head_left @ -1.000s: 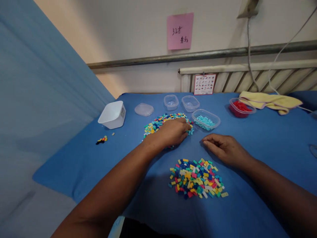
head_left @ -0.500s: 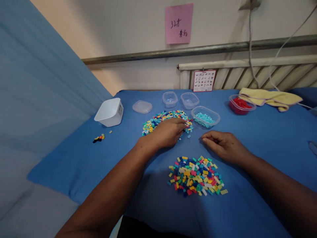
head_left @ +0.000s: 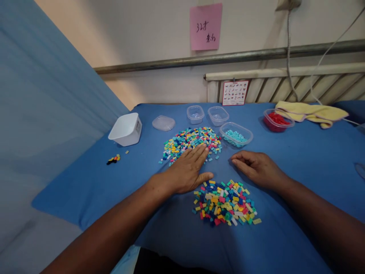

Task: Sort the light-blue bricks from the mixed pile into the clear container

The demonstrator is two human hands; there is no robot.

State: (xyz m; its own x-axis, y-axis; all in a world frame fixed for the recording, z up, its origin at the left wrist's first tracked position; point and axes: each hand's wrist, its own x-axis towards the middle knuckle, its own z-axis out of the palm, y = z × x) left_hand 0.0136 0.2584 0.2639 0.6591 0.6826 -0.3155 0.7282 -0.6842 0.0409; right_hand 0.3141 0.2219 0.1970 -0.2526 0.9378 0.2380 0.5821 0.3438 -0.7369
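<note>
In the head view we see a pink note (head_left: 205, 26) on the wall, handwritten with "32" and characters we cannot read with certainty. Right of it and lower, a red-edged chart (head_left: 235, 93) shows rows of small figures, its print too small for us. The white tub (head_left: 126, 136) at far left bears a mark we cannot read.

Small building bricks lie in a far heap (head_left: 196, 136) and a near heap (head_left: 225, 203) on the blue cloth (head_left: 299, 163), their long axes pointing every way. At the near heap's right edge, one pale yellow brick (head_left: 257, 221) lies roughly left to right. Our left hand (head_left: 188, 173) is spread, back upward, fingers over the far heap's near edge, thumb pointing right. Our right hand (head_left: 258, 167) rests loosely curled; we cannot tell whether it holds anything.
</note>
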